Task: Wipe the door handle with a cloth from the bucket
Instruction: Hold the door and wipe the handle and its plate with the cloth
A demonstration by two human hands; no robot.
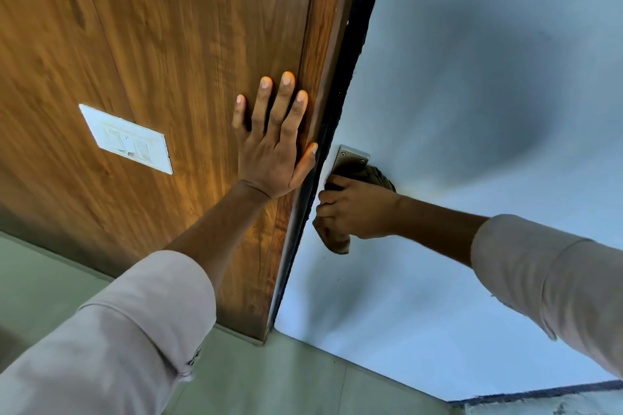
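Note:
The pale blue-grey door (472, 111) fills the right of the view. Its metal handle plate (350, 160) shows two screws near the door's left edge; the lower handle is hidden. My right hand (357, 209) is closed around a brown cloth (337, 241) pressed over the handle, with cloth showing above and below the fist. My left hand (276, 145) lies flat with fingers spread on the wooden panel (168, 44) beside the door edge, holding nothing. No bucket is in view.
A white switch plate (126, 140) is set in the wooden panel to the left. A dark strip (340, 87) runs between panel and door. Greenish floor tiles (286, 377) lie below. Both arms wear light rolled sleeves.

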